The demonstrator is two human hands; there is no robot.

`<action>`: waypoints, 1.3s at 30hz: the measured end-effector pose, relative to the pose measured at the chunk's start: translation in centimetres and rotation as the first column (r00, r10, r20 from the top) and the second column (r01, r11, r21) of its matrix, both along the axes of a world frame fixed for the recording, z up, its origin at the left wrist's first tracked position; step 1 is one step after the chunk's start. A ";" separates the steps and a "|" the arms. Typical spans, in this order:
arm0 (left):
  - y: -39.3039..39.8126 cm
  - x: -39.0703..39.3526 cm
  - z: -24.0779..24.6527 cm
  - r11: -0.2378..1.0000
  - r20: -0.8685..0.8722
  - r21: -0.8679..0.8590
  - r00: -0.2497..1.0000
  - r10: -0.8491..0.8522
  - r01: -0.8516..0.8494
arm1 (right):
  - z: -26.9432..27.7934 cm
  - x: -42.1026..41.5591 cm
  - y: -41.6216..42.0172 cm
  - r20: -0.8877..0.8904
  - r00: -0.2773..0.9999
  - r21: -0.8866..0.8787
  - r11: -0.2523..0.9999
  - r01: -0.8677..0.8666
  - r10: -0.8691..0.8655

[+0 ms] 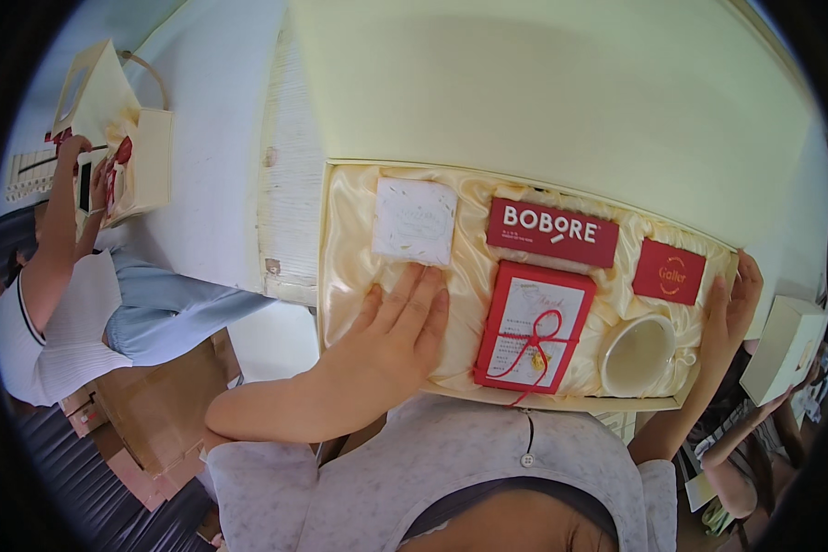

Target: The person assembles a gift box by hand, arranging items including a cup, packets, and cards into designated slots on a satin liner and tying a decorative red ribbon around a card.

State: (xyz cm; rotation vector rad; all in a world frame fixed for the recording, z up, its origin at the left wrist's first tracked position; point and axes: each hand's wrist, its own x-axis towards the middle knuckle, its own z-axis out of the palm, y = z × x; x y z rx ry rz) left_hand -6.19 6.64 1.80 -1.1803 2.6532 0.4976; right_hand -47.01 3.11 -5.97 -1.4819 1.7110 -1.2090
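Observation:
A large cream gift box (pixel 326 276), lined with pale gold satin (pixel 348 228), lies open before me. My left hand (pixel 403 324) is flat on the satin, its fingertips at the lower edge of a white square packet (pixel 414 221). At the box's right wall, my right hand (pixel 735 297) has the thumb inside the rim and the fingers outside. Between my hands sit a dark red BOBORE box (pixel 552 232), a smaller red box (pixel 669 271) and a cream cup (pixel 638 355). Below the BOBORE box lies a red box with a printed card (pixel 528 310), tied with red cord.
The raised cream lid (pixel 538 90) stands behind the box. On the left, a person (pixel 62 317) handles another open gift box (pixel 152 159). Cardboard cartons (pixel 159 414) lie on the lower left. At the far right, another person's arm (pixel 738 435) is near a cream box (pixel 783 345).

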 end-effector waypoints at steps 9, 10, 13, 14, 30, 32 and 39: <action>0.5 -0.2 -1.1 0.992 -0.128 -0.018 0.984 0.123 -0.126 | 0.1 0.8 -0.2 0.055 0.998 0.001 1.000 0.019 -0.019; 0.7 -0.1 -1.3 0.989 -0.162 -0.007 0.976 0.143 -0.147 | 0.2 1.0 -0.2 0.048 0.999 -0.002 1.000 0.014 -0.014; 1.0 0.0 -1.7 0.981 -0.235 0.011 0.953 0.191 -0.194 | 0.8 1.3 -0.1 0.046 0.998 0.025 0.999 0.039 -0.040; 0.9 -0.1 -1.5 0.979 -0.244 0.004 0.949 0.197 -0.203 | 1.0 1.2 0.0 0.070 0.997 0.060 0.997 0.042 -0.046; -0.4 -3.3 1.0 0.945 -0.540 0.184 0.776 0.327 -0.270 | 9.1 11.6 -0.5 -0.389 0.663 -0.080 0.694 -0.716 0.639; 0.0 -4.3 0.7 0.949 -0.503 0.152 0.805 0.316 -0.278 | 8.6 13.2 -0.9 -0.220 0.632 0.055 0.656 -0.753 0.743; 0.0 -4.1 -0.1 0.934 -0.538 0.281 0.770 0.343 -0.219 | 6.8 13.9 -1.3 -0.341 0.499 0.039 0.542 -0.839 0.797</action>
